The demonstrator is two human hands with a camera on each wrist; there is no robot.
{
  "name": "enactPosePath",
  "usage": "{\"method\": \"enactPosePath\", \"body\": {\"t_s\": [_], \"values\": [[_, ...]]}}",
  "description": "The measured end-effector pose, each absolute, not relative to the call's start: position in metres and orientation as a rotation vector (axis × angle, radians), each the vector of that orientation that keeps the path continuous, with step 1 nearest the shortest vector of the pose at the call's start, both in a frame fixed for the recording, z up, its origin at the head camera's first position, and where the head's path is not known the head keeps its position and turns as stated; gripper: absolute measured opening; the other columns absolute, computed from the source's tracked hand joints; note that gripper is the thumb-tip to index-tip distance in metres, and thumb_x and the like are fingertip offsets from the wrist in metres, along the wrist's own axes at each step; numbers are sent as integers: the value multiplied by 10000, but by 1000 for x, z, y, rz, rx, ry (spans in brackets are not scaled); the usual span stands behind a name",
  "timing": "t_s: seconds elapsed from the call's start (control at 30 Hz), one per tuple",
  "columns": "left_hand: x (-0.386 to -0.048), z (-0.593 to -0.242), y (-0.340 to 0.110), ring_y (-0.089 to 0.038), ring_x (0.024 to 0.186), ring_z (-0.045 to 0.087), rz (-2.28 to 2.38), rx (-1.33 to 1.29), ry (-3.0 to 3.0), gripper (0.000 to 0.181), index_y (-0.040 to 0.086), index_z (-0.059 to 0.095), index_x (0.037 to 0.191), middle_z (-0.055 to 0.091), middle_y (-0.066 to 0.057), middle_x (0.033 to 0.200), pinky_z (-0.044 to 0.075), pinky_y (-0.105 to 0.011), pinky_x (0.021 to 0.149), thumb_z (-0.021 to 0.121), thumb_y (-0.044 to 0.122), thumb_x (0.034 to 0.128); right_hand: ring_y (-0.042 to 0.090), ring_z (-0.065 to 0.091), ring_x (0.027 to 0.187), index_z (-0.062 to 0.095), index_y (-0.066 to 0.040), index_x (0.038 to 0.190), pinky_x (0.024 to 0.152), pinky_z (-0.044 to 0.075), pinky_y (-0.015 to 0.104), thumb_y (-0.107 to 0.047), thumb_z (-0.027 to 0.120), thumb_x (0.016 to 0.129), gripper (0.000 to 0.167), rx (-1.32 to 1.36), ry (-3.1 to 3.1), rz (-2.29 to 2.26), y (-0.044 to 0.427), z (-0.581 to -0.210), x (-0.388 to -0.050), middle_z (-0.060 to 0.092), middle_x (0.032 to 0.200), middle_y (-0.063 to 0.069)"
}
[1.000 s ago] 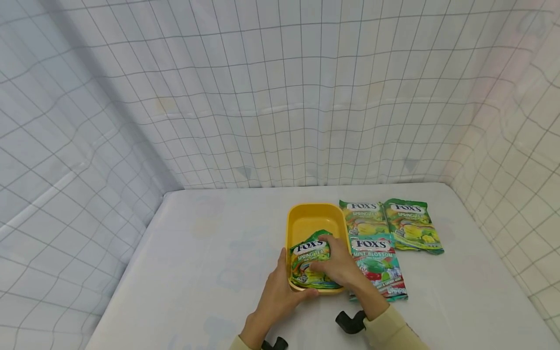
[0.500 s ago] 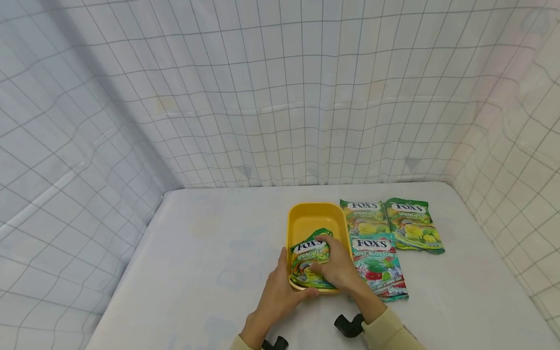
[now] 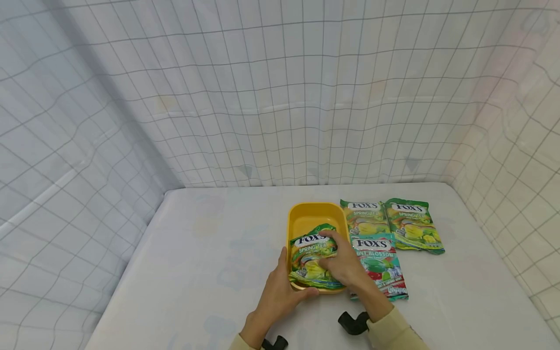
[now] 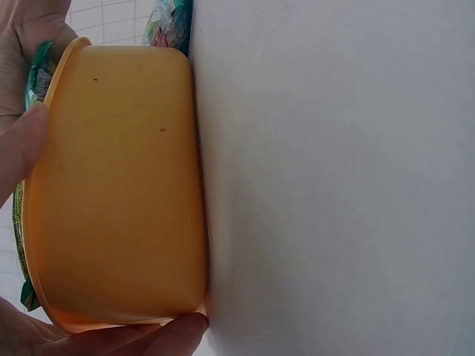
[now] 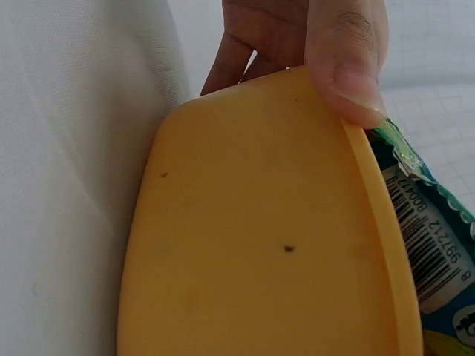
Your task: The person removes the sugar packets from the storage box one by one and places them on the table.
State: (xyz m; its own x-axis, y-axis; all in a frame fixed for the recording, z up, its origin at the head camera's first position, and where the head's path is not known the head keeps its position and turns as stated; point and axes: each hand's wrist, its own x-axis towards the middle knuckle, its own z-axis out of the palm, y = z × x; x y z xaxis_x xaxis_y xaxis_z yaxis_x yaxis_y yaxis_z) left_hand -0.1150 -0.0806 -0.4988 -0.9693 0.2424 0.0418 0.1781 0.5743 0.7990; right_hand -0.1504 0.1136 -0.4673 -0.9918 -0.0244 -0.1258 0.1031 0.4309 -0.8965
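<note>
A yellow plastic tub (image 3: 309, 218) stands on the white table. In its near part lies a green Fox's Spring Tea candy bag (image 3: 306, 255). My left hand (image 3: 276, 294) grips the tub's near left corner, its thumb on the near rim and its fingers along the left wall. The left wrist view shows that thumb over the rim of the tub (image 4: 122, 178). My right hand (image 3: 343, 262) holds the bag by its right part, thumb and fingers spread over the top; some fingertips are hidden. In the right wrist view the bag (image 5: 427, 245) sticks out above the rim.
Right of the tub lie two more Spring Tea bags (image 3: 366, 221) (image 3: 413, 226) and a Mint Blossom bag (image 3: 378, 265). Black curved pieces (image 3: 352, 323) show at both wrists. White gridded sheets (image 3: 280, 121) hang around the table.
The bag in the tub has shifted slightly to the right and away from me, together with my right hand. My left hand has stayed at the tub's corner.
</note>
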Motion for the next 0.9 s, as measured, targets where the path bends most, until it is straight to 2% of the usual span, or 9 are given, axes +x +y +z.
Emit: {"method": "enactPosePath", "body": {"t_s": [0.1,0.2,0.33,0.53,0.63,0.73,0.87,0.9], "values": [[-115,-499,-80,-307,1241,580,1360,358,2722,1286,12,96,1620,528,-183,1443,479,-504,1008,825,618,751,263,559,866,565,-203,1431,761,480,410,-34,769,858,631,50,2569,-1615,117,-465,-151,567,1362,150],[-116,-500,-80,-328,1238,578,1357,357,2728,1297,1,97,1617,523,-202,1443,479,-516,1003,834,615,743,246,536,734,564,-206,1435,716,477,393,-27,764,852,641,37,2546,-1648,120,-464,-150,540,1407,162],[-116,-501,-80,-348,1248,572,1370,360,2725,1303,-17,98,1612,512,-219,1454,476,-532,1004,840,606,742,216,433,547,558,-194,1443,642,461,380,-3,750,850,652,4,2492,-1720,125,-464,-150,481,1467,182],[-116,-501,-81,-321,1243,580,1402,386,2713,1290,-9,97,1613,525,-186,1452,479,-521,1007,844,591,749,206,456,529,548,-210,1458,679,485,380,6,751,859,668,-1,2460,-1749,131,-461,-150,447,1496,187],[-116,-501,-81,-299,1236,587,1411,390,2709,1288,5,103,1614,538,-158,1445,485,-508,1003,851,587,742,220,531,641,547,-208,1463,729,502,378,9,765,853,683,-5,2457,-1761,134,-457,-150,472,1472,180],[-116,-501,-80,-309,1244,583,1411,385,2709,1284,-1,106,1611,536,-162,1449,483,-509,1007,863,566,743,258,601,864,547,-208,1463,792,520,397,0,776,850,687,-12,2455,-1783,138,-455,-149,509,1430,163],[-116,-501,-80,-352,1266,566,1411,378,2716,1280,-44,101,1601,516,-207,1463,464,-531,1026,885,507,753,317,555,1152,547,-228,1462,922,495,473,-31,779,864,671,-12,2468,-1787,144,-452,-147,475,1479,141],[-116,-501,-80,-364,1271,560,1410,374,2718,1282,-57,95,1597,507,-221,1468,457,-537,1032,890,494,755,331,549,1169,544,-232,1464,935,491,491,-33,775,869,669,-13,2466,-1790,145,-452,-147,461,1494,141]]}}
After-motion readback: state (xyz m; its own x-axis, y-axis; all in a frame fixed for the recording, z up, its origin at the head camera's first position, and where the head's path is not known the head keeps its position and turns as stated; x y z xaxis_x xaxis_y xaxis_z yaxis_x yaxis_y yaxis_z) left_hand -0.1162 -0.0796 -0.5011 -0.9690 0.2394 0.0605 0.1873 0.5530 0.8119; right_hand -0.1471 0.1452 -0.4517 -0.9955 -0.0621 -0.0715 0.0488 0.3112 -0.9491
